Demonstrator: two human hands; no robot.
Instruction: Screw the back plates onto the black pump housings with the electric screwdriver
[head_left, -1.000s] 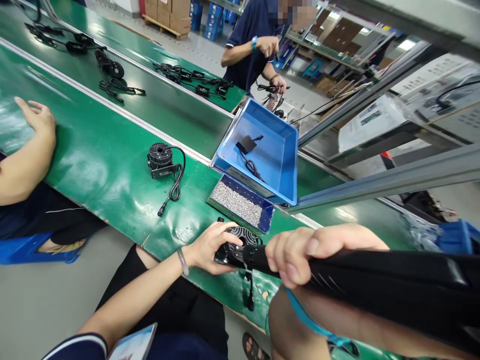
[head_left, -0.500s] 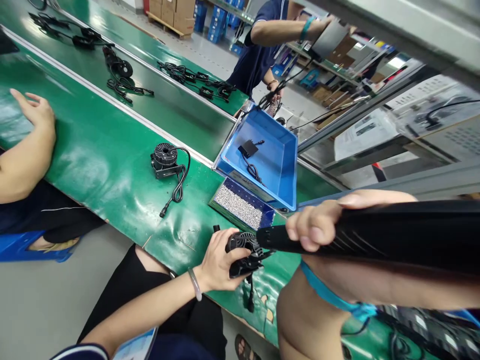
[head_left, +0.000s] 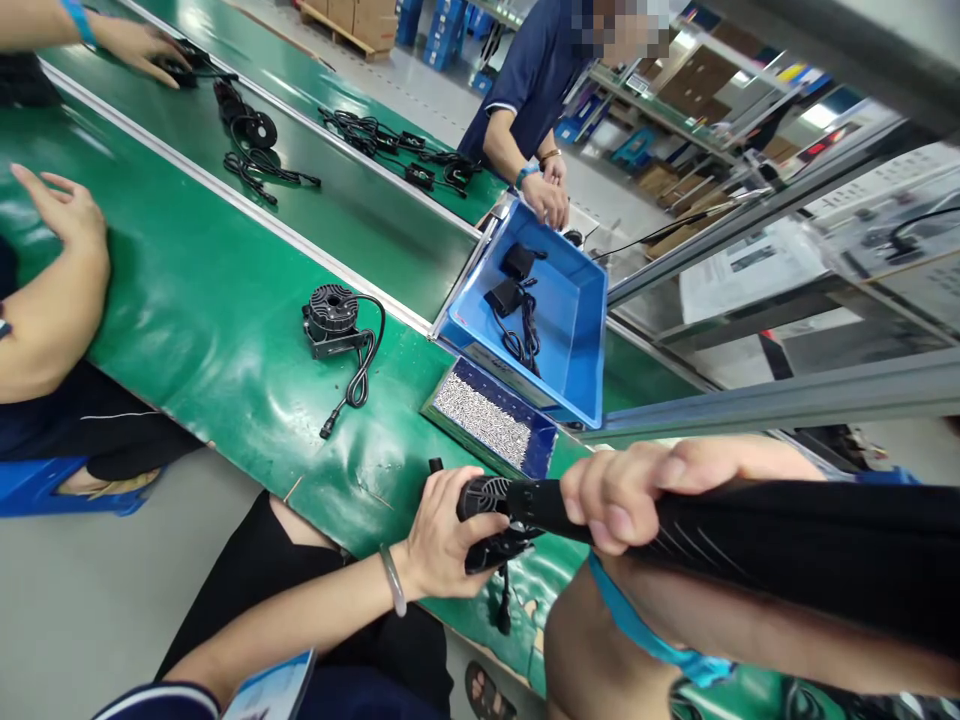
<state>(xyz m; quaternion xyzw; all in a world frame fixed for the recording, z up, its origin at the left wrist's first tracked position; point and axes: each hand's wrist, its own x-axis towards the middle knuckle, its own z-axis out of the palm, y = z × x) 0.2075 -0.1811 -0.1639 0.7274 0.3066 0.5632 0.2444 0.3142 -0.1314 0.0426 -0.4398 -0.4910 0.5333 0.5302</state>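
My left hand [head_left: 442,535] wraps round a round black unit [head_left: 486,492] with a wavy ribbed top, holding it near the bench edge. A short cable with a connector hangs below it. My right hand [head_left: 619,492] grips a long black electric screwdriver [head_left: 772,540], which lies nearly level and points left. Its nose overlaps the top of the unit; the bit is hidden, so contact cannot be told. Just beyond my hands sits a small blue tray [head_left: 541,455] of tiny silvery screws [head_left: 484,412]. A similar black unit [head_left: 332,315] with coiled cable rests on the bench to the left.
A blue bin [head_left: 585,375] holding black adapters [head_left: 507,298] with cables stands behind the screw tray. Across the bench, a person's hand [head_left: 546,198] is at its far rim. Other people's hands [head_left: 146,48] and cabled parts [head_left: 251,130] are at left. A metal frame [head_left: 757,250] crosses at right.
My right hand and the screwdriver have moved down, its nose now over the unit. A second adapter is in the bin, and the person opposite has lowered a hand there. Another hand has appeared top left.
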